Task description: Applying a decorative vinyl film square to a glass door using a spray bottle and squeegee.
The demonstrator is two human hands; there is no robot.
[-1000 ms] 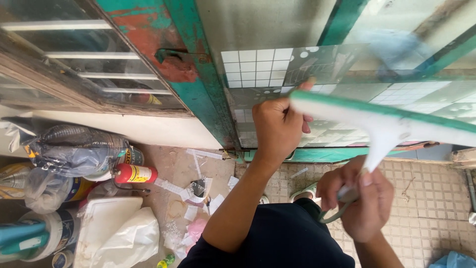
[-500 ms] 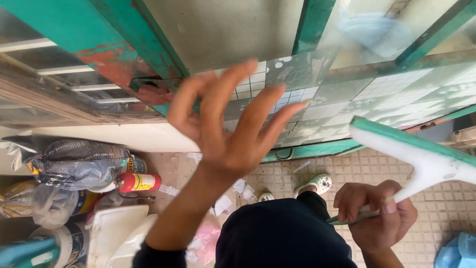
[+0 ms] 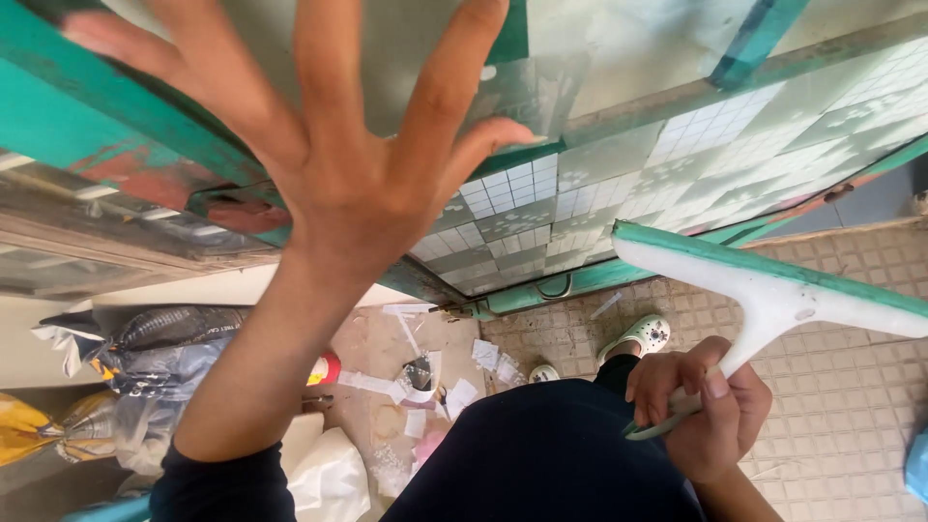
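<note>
My left hand [image 3: 338, 155] is raised close to the camera with its fingers spread wide, in front of a green-framed glass door [image 3: 599, 184] with a patterned pane; it holds nothing. My right hand [image 3: 701, 406] is low at the right, closed around the handle of a white window squeegee [image 3: 773, 290] with a green blade. The squeegee's head points up and right, away from the glass. My dark clothing fills the bottom centre.
Green-painted door frame [image 3: 58, 135] with rusty patches runs across the top left. Plastic bags [image 3: 145, 377], a red can [image 3: 329, 369] and paper scraps [image 3: 416, 387] lie on the floor at the left. Beige tiled floor [image 3: 851, 406] at the right; a white clog [image 3: 643, 336] shows below.
My left hand left the squeegee blade and rose toward the camera, fingers spreading. The squeegee came down and to the right, away from the glass, held by my right hand alone.
</note>
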